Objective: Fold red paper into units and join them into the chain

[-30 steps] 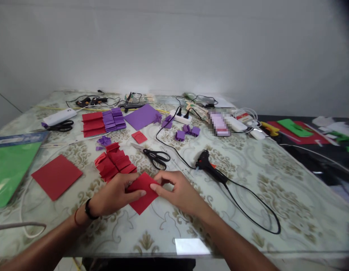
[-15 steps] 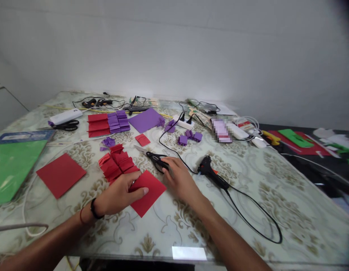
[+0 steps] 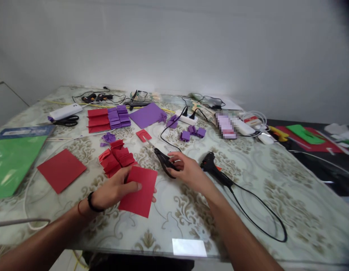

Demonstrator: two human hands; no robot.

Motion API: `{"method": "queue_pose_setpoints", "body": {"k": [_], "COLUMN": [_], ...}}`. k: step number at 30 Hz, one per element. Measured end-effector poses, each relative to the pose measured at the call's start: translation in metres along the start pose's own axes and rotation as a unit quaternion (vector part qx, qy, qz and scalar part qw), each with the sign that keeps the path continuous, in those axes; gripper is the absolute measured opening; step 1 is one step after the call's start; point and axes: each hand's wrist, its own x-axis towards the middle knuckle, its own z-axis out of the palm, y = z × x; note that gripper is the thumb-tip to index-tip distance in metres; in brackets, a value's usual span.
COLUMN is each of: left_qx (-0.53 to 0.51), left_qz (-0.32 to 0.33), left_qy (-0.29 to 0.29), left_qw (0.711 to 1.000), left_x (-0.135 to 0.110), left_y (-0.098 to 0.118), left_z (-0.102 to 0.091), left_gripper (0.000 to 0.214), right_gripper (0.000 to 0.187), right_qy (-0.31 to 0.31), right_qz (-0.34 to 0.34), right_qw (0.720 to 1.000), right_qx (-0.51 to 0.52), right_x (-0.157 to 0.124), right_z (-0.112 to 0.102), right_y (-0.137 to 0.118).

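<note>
A red paper square [image 3: 140, 194] is pinched in my left hand [image 3: 114, 192], thumb on top and fingertips showing past its right edge. My right hand [image 3: 188, 171] has its curled fingers at the black handles of a pair of scissors [image 3: 164, 160]; the blades point away toward a small folded red paper [image 3: 143, 135]. Just beyond my left hand lies a cluster of folded red paper pieces [image 3: 116, 156]. Another red paper square [image 3: 61, 170] lies flat to the left. A black glue gun [image 3: 211, 165] rests right of my right hand.
Red and purple pleated papers [image 3: 108, 118], a purple sheet [image 3: 144, 116] and purple folded pieces [image 3: 193, 132] lie farther back. A power strip [image 3: 187, 118] with cords and a phone [image 3: 226, 126] stand behind. Green sheets in a plastic packet [image 3: 18, 162] lie left.
My left hand has lifted and turned the red paper square, with fingers now under it. The scissors have shifted right and away with my right hand, their tips now by the small red paper.
</note>
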Motion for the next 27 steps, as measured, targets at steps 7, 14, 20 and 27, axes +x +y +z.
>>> {"method": "queue_pose_setpoints", "body": {"k": [7, 14, 20, 27], "left_qx": [-0.203, -0.041, 0.111, 0.227], "left_qz": [-0.069, -0.062, -0.011, 0.049], "left_qy": [-0.046, -0.005, 0.03, 0.056], "left_qw": [0.976, 0.997, 0.993, 0.971], "left_x": [0.001, -0.001, -0.002, -0.005], "left_y": [0.004, 0.02, 0.025, 0.026], "left_z": [-0.007, -0.007, -0.007, -0.007], "left_gripper": [0.019, 0.018, 0.022, 0.027], "right_gripper": [0.065, 0.072, 0.058, 0.048], "right_qy": [-0.146, -0.143, -0.129, -0.126], "right_qz": [0.033, -0.023, -0.102, -0.173], "right_qw": [0.956, 0.979, 0.985, 0.977], "right_qx": [0.252, 0.145, 0.051, -0.008], "right_x": [-0.018, -0.027, -0.029, -0.029], "right_z": [-0.032, -0.05, -0.053, -0.051], "right_y": [-0.014, -0.016, -0.02, -0.029]}}
